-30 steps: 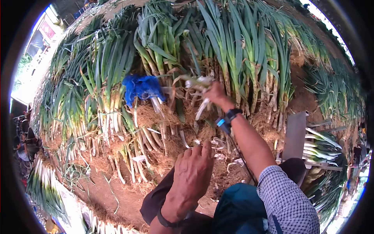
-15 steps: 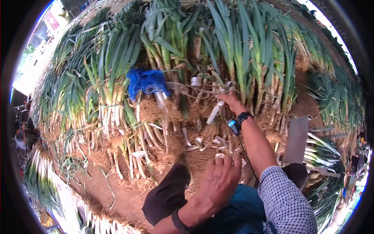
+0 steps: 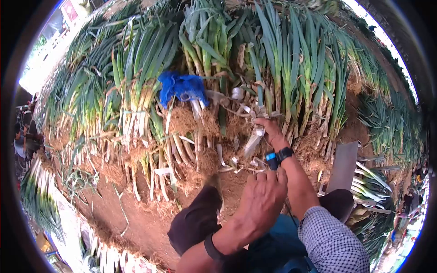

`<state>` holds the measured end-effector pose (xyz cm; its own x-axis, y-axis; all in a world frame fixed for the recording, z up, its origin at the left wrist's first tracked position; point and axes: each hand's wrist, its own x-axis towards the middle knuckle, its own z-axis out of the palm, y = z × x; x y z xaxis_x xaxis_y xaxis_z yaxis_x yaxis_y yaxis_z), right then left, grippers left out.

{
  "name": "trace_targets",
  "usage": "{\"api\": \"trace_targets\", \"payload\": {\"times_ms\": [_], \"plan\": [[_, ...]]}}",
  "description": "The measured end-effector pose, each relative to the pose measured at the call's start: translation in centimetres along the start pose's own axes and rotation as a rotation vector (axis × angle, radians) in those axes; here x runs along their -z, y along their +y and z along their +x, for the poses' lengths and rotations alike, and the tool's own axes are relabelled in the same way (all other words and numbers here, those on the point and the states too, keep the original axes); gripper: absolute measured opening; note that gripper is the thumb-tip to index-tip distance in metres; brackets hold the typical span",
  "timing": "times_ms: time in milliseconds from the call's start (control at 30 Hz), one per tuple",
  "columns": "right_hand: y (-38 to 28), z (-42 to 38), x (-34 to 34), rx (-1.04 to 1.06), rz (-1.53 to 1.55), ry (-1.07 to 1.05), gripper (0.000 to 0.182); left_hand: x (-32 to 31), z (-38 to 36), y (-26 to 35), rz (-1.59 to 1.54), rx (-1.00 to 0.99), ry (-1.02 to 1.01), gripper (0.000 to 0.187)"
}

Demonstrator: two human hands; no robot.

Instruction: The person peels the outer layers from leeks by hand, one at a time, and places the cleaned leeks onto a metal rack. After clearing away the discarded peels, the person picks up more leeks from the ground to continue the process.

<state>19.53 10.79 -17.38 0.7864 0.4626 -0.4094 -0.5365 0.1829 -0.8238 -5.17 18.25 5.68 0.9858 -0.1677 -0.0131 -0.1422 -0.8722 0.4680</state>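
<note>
My right hand [image 3: 272,133], with a watch on its wrist, is closed around whitish, crumpled strips [image 3: 253,142] at the root ends of the leeks [image 3: 306,91]. Nearer my body, my left hand [image 3: 265,193] has its fingers curled, back upward; what they may hold is hidden. Its fingertips lie close to a small device with a blue-lit face [image 3: 271,156] at my right wrist. A blue net cloth [image 3: 183,87] rests on leeks to the left of my right hand, and a white roll [image 3: 237,93] sits between them.
Upright leek bundles span the back and left. A flat grey board [image 3: 342,166] stands to the right, beside more leeks [image 3: 369,182]. My dark-clothed knee [image 3: 193,223] is at the lower middle above brown soil [image 3: 109,204]. A person [image 3: 20,141] is at the far left.
The view has shifted slightly. My right hand has drawn back toward my body with the strips, and my left hand has moved up a little, so the two are closer together.
</note>
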Motion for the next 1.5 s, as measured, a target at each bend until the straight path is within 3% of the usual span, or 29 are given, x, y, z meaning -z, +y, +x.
{"api": "trace_targets", "payload": {"times_ms": [33, 67, 167, 233, 267, 367, 433, 467, 600, 667, 733, 833, 900, 967, 1033, 1067, 1100, 1133, 1233, 1267, 1300, 1433, 1500], "plan": [[1.4, -1.1, -1.2, -0.063, 0.097, -0.085, 0.028, 0.5, -0.1, 0.0, 0.008, -0.003, 0.003, 0.046], [3.0, -2.6, -2.4, 0.056, -0.008, -0.084, 0.028, 0.6, -0.5, 0.0, 0.019, -0.012, 0.002, 0.046], [8.1, -2.7, -5.0, 0.112, -0.081, -0.096, 0.033, 0.5, -1.4, -0.2, -0.079, -0.007, 0.035, 0.046], [10.3, -0.8, -7.2, -0.039, -0.267, 0.037, 0.034, 0.8, -1.7, -0.8, -0.091, 0.009, 0.037, 0.045], [11.0, -0.7, -7.8, -0.012, -0.208, 0.005, 0.029, 1.1, -1.7, -1.2, -0.079, 0.031, 0.028, 0.044], [14.4, 3.5, -9.9, 0.206, -0.171, 0.031, 0.015, 1.0, -1.6, -2.4, -0.043, 0.057, 0.079, 0.041], [13.9, 4.2, -9.4, 0.727, -0.620, -0.125, 0.013, 1.1, -1.6, -2.7, -0.052, 0.070, 0.086, 0.039], [13.6, 4.0, -8.8, 0.783, -0.653, -0.150, 0.013, 1.2, -1.5, -2.8, -0.072, 0.081, 0.069, 0.039], [6.1, -1.6, -7.3, 0.109, -0.217, -0.105, 0.017, 0.7, -1.7, -2.7, -0.058, 0.047, 0.167, 0.034], [4.3, -2.4, -4.3, 0.070, -0.340, -0.126, 0.027, 1.2, -1.9, -2.2, -0.077, 0.051, 0.115, 0.030], [1.6, -3.1, -3.1, 0.176, -0.745, -0.107, 0.028, 0.6, -1.7, -1.9, -0.107, 0.060, 0.069, 0.026], [-0.2, -5.3, -2.2, 0.213, -0.866, -0.163, 0.032, -0.3, -1.5, -2.1, -0.131, 0.041, 0.119, 0.024], [-0.2, -8.5, -1.1, 0.308, -0.910, -0.349, 0.040, -0.4, -1.6, -2.6, -0.168, 0.005, 0.175, 0.026], [0.7, -13.5, 0.2, 0.143, -0.994, -0.422, 0.046, -0.2, -1.5, -2.8, -0.192, 0.021, 0.169, 0.027], [2.5, -19.3, 1.9, -0.165, -1.093, -0.488, 0.039, -0.1, -1.2, -3.0, -0.177, 0.042, 0.195, 0.029], [7.8, -19.6, 6.4, -0.281, -1.017, -0.509, 0.044, 0.2, -1.2, -2.9, -0.182, 0.020, 0.202, 0.026], [7.2, -24.1, 6.4, -0.487, -0.904, -0.502, 0.044, 0.5, -1.4, -2.7, -0.191, -0.002, 0.203, 0.023], [8.4, -26.1, 7.5, -0.521, -1.002, -0.539, 0.042, 0.6, -1.5, -2.5, -0.199, -0.021, 0.204, 0.020], [13.5, -29.7, 10.3, -0.561, -1.675, -0.592, 0.038, -0.7, -1.0, -1.8, -0.119, -0.007, 0.176, 0.015], [14.2, -30.0, 10.4, -0.561, -1.729, -0.573, 0.036, -1.3, -0.7, -1.3, -0.109, -0.005, 0.162, 0.014], [13.8, -29.7, 10.0, -0.538, -1.714, -0.551, 0.035, -2.6, -0.5, -1.2, -0.135, -0.090, 0.220, 0.013], [3.1, -25.9, 7.4, -0.324, -0.914, -0.477, 0.039, -4.4, 0.7, 0.9, -0.167, -0.122, 0.029, 0.018], [-9.4, -20.4, 5.6, -0.059, -0.983, -0.407, 0.057, -4.3, 1.2, 1.1, -0.164, -0.200, 0.091, 0.019]]}}
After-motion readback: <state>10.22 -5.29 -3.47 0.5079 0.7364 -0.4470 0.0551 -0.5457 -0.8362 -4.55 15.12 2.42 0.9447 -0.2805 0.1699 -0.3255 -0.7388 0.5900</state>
